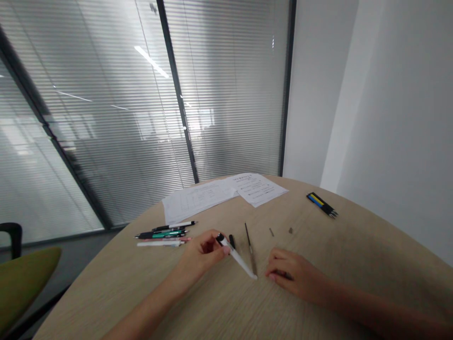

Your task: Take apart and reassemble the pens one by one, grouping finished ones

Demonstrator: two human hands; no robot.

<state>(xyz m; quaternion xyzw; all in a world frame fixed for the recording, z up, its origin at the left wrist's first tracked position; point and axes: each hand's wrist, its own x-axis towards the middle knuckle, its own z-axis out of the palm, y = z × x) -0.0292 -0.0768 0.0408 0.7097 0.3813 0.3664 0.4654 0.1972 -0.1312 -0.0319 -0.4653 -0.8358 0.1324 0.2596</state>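
Note:
My left hand [205, 252] is closed round the black upper end of a white pen barrel [239, 257], whose tip rests on the round wooden table [354, 264]. My right hand [292, 274] lies just right of that tip, fingers curled down on the table, with something small and dark under them that I cannot make out. A thin pen refill [250, 248] lies between the hands, a small black cap [231, 241] beside it. Two tiny pen parts [272, 232] lie a little farther back.
Several pens [164, 233] lie in a row left of my left hand. Printed sheets of paper [226, 191] sit at the table's far edge. A pack of refills with a blue and yellow label [321, 204] lies at the right. An olive chair [24, 278] stands at the left.

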